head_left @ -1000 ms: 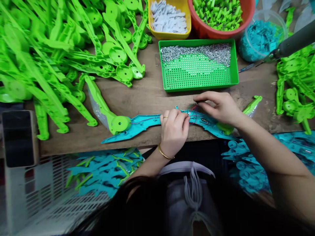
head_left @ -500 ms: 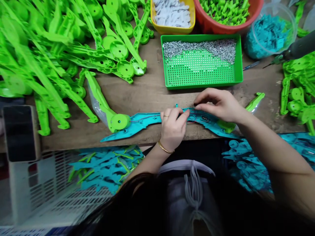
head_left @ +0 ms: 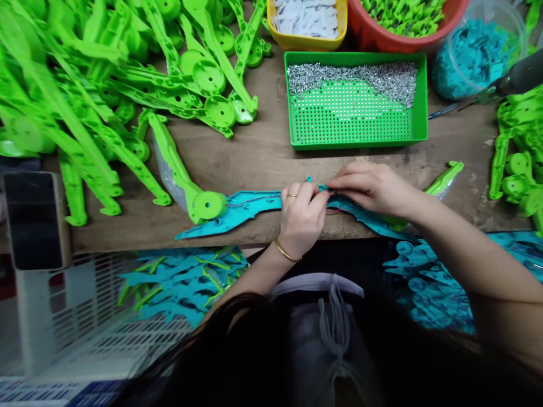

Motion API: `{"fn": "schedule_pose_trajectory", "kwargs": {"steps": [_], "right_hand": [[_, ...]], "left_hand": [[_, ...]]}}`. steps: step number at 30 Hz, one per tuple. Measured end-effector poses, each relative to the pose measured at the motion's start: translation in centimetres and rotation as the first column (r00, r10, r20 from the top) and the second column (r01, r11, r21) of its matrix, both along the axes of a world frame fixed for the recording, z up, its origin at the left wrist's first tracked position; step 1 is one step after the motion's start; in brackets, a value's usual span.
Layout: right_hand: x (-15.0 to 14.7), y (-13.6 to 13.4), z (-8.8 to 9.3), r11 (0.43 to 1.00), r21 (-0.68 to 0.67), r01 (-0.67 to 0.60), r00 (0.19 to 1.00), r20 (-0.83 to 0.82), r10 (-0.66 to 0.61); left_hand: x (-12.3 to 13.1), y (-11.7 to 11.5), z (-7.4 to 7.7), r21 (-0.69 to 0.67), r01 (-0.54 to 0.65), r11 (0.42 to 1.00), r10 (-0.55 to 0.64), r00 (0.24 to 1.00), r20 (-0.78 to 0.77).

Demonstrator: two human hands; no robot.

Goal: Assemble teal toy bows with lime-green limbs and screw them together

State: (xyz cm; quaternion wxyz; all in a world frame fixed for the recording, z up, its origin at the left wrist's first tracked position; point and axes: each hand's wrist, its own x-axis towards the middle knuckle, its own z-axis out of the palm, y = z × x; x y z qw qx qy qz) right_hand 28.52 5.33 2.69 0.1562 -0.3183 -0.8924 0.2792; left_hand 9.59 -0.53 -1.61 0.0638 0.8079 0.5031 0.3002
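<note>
A long turquoise plastic bow-shaped shell (head_left: 250, 210) lies along the table's front edge, with thin wires running inside it. My left hand (head_left: 302, 213) is closed over its middle, thumb and fingertips pressed on the shell. Beside those fingertips my right hand (head_left: 373, 185) pinches at the shell's upper edge; what its fingers hold is hidden. A green plastic arm (head_left: 175, 161) with a round disc joins the shell's left end. Another green arm (head_left: 445, 178) sticks out at the right, its base partly covered by my right forearm. A small turquoise peg (head_left: 309, 179) shows just above my left fingers.
Behind my hands stands a green perforated tray (head_left: 358, 141) of screws. Beyond it are a yellow bin (head_left: 307, 42), a red tub (head_left: 407, 42) and a clear tub (head_left: 477, 62) of parts. Green arms (head_left: 93, 102) pile up at left, near a phone (head_left: 34, 220). A screwdriver (head_left: 509, 79) is at right.
My right hand has moved left, its fingertips now against my left fingers, and its fingers have flattened lower over the shell. My left hand stays on the shell. The whole view has shifted slightly.
</note>
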Motion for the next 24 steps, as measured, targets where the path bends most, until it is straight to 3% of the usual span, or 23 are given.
{"fn": "schedule_pose_trajectory", "kwargs": {"steps": [5,11,17,24], "right_hand": [[-0.2,-0.7,-1.3,0.975,0.175,0.137,0.990,0.009,-0.141],[-1.0,-1.3,-2.2,0.955,0.161,0.249,0.968,-0.005,-0.252],[-0.9,-1.2,-2.3,0.970,0.116,0.214,0.975,0.033,-0.219],[-0.9,-1.5,-1.9,0.953,0.277,0.125,0.976,0.138,-0.168]], "left_hand": [[0.1,-0.1,-0.2,0.022,-0.019,1.000,0.018,0.998,0.057],[0.2,-0.1,-0.2,0.023,-0.049,0.999,0.046,0.994,0.102],[0.2,-0.1,-0.3,0.015,-0.037,0.999,0.035,0.995,0.098],[0.1,-0.2,-0.4,-0.008,-0.041,0.999,0.041,0.995,0.092]]}}
